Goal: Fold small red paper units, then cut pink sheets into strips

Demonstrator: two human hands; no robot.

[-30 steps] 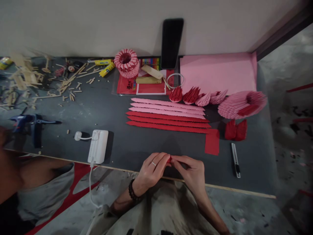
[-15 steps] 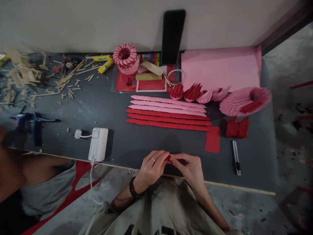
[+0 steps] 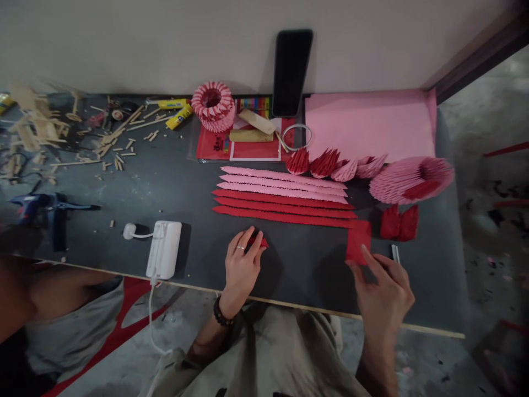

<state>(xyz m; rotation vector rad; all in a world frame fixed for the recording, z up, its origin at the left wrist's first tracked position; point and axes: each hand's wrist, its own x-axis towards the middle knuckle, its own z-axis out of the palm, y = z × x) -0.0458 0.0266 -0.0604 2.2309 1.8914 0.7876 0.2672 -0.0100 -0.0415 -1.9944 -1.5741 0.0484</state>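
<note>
My left hand (image 3: 242, 262) rests on the dark tabletop (image 3: 198, 193) with its fingers pinched on a small folded red paper piece (image 3: 261, 241). My right hand (image 3: 382, 289) is out to the right, fingers spread, its fingertips touching the lower edge of a small stack of red paper rectangles (image 3: 357, 240). Beyond both hands lie long rows of pink folded pieces (image 3: 283, 181) and red folded pieces (image 3: 283, 208). A utility knife (image 3: 395, 253) is partly hidden behind my right hand.
A white power bank (image 3: 164, 249) with a cable lies left of my left hand. A phone (image 3: 291, 71) leans on the wall. Pink paper sheets (image 3: 367, 124), a large pink folded form (image 3: 411, 179), a ring model (image 3: 212, 106), wood scraps (image 3: 115, 146) and a glue gun (image 3: 45, 207) also lie about. Another person's leg (image 3: 49, 298) is at left.
My hands have parted. The left carried the folded red piece forward onto the table. The right swung away to the red paper rectangles.
</note>
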